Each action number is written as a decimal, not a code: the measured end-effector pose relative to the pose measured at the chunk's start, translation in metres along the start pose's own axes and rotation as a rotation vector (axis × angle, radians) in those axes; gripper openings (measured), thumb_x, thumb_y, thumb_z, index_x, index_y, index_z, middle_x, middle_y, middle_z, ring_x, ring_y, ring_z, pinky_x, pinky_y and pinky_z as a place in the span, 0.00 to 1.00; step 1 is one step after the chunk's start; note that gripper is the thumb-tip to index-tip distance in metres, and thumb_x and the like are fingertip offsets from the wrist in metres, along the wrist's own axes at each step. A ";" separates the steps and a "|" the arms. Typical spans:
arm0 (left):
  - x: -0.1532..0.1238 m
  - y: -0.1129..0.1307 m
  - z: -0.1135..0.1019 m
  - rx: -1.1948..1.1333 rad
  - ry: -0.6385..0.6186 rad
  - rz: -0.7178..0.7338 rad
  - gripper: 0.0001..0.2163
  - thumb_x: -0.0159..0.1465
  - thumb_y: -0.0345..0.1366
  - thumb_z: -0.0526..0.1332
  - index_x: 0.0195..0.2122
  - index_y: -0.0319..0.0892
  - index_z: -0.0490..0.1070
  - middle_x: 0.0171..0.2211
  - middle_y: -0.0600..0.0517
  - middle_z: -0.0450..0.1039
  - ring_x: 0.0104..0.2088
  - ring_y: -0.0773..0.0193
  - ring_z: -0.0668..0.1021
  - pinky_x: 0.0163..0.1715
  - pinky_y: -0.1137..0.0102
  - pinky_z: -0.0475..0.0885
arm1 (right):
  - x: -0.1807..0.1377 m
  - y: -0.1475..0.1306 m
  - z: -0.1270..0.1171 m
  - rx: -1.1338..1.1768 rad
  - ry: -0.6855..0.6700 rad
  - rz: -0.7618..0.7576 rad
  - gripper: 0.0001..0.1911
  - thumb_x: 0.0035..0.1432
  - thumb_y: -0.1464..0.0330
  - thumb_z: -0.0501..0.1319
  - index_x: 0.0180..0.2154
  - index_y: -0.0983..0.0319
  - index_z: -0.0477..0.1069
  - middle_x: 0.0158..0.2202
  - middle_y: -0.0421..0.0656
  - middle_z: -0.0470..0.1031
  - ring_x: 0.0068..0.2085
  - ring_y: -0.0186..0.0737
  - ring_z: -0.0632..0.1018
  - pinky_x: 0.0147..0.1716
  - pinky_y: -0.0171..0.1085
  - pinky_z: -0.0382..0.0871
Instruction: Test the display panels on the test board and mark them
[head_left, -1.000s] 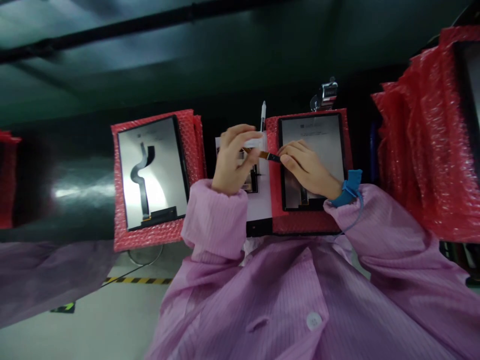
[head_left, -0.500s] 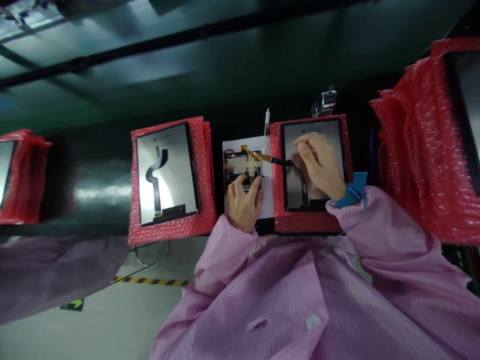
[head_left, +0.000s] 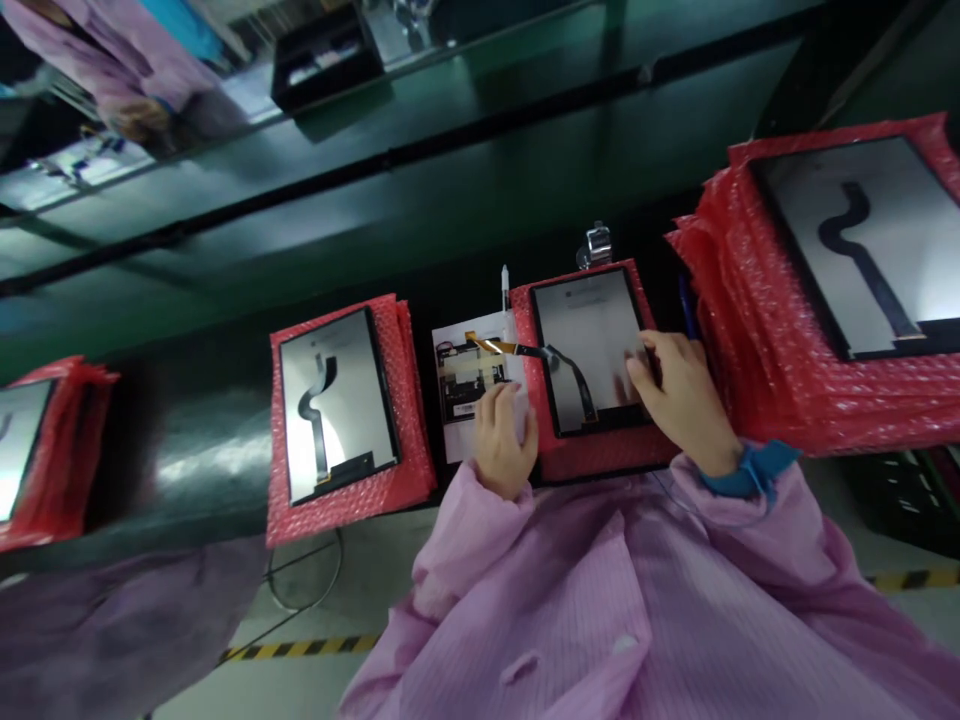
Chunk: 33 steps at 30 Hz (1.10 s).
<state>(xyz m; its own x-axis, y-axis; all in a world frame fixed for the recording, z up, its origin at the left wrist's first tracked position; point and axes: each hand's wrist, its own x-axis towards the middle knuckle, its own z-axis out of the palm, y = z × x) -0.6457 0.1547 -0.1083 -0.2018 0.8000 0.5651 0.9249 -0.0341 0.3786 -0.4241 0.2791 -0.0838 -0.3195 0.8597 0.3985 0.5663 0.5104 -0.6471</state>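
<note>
In the head view, a display panel (head_left: 592, 310) lies with its grey back up on red bubble wrap (head_left: 592, 458). Its black ribbon cable (head_left: 577, 375) bends left and ends in an orange flex strip (head_left: 495, 346) over a small circuit board (head_left: 459, 398). That board rests on a white sheet (head_left: 457, 440). My right hand (head_left: 682, 395), with a blue wrist strap (head_left: 750, 475), grips the panel's right edge between thumb and fingers. At the sheet's lower right, beside the board, my left hand (head_left: 504, 445) has bent fingers apart from the thumb, holding nothing visible.
More panels on red bubble wrap stand to the left (head_left: 341, 410) and on a taller stack at right (head_left: 870, 240). A white pen (head_left: 505, 288) and a metal clicker-like object (head_left: 597, 245) lie behind. Across the bench is another person's sleeve (head_left: 112, 50).
My right hand has moved from above the panel's middle to its right edge and closed there. My left hand has slid right, off the circuit board. The camera view has shifted and tilted.
</note>
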 end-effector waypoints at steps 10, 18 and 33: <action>-0.012 0.036 0.019 -0.014 -0.082 0.038 0.12 0.72 0.35 0.56 0.55 0.41 0.70 0.49 0.40 0.79 0.50 0.49 0.80 0.53 0.53 0.75 | -0.032 0.012 0.000 0.338 0.007 0.387 0.23 0.58 0.58 0.64 0.54 0.59 0.71 0.55 0.52 0.75 0.55 0.53 0.74 0.59 0.59 0.67; 0.017 0.011 -0.016 -0.319 -0.374 -0.232 0.15 0.72 0.44 0.54 0.40 0.42 0.77 0.39 0.44 0.83 0.41 0.52 0.84 0.43 0.57 0.80 | -0.028 -0.065 -0.046 0.788 0.006 0.240 0.14 0.66 0.63 0.60 0.53 0.55 0.68 0.56 0.46 0.72 0.57 0.43 0.75 0.58 0.45 0.73; 0.089 0.022 -0.043 -0.594 -0.229 -0.380 0.22 0.75 0.53 0.44 0.60 0.52 0.68 0.55 0.47 0.79 0.53 0.54 0.82 0.48 0.59 0.81 | -0.021 -0.102 0.053 0.521 -0.201 0.011 0.27 0.71 0.51 0.51 0.61 0.61 0.63 0.62 0.56 0.70 0.62 0.59 0.67 0.63 0.64 0.62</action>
<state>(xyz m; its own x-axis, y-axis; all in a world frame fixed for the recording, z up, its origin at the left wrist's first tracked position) -0.6572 0.1994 -0.0185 -0.3410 0.9240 0.1732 0.4612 0.0039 0.8873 -0.5149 0.2099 -0.0605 -0.4833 0.8256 0.2912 0.1364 0.3996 -0.9065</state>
